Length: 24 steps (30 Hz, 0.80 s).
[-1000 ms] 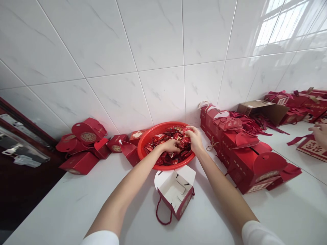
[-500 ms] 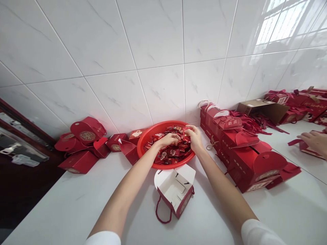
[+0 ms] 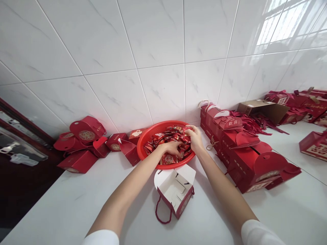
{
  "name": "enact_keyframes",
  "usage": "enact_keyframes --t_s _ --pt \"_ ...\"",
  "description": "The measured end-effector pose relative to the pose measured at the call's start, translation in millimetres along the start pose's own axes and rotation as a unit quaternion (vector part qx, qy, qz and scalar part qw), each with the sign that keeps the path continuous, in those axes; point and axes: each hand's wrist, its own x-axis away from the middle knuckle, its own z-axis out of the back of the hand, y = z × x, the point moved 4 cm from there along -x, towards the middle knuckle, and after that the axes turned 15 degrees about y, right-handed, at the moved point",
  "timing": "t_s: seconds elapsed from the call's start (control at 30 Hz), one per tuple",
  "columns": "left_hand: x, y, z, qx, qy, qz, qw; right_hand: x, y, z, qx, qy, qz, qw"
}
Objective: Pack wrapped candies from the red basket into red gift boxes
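In the head view, both hands are inside the red basket (image 3: 148,136), which stands on the white counter (image 3: 63,204) against the tiled wall. The left hand (image 3: 171,147) lies on the wrapped sweets (image 3: 163,137) with fingers curled down; it probably closes on some, but I cannot tell. The right hand (image 3: 194,137), at 2 o'clock from the left, pinches sweets at the far rim. An open gift box (image 3: 176,190) stands at 6 o'clock, just beside the basket. Closed red boxes (image 3: 245,153) line up at 3 o'clock.
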Motion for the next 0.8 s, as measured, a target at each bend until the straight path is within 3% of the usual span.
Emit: enact_keyframes --t_s 0.13,0.43,0.7,0.8 --pt "5 5 -10.0 -0.016 -0.060 -0.023 0.998 2 -1 0 0.007 -0.009 -0.001 1.000" --pt "0 3 -15.1 0.090 -0.126 -0.066 0.986 4 -2 -2 -0.003 0.000 -0.003 1.000" --pt "1 1 -17.0 0.169 -0.128 0.063 0.975 1 0 -2 -0.005 0.001 0.012 1.000" --pt "3 1 -20.9 0.181 -0.130 0.077 0.972 0 1 -2 -0.005 -0.001 0.010 1.000"
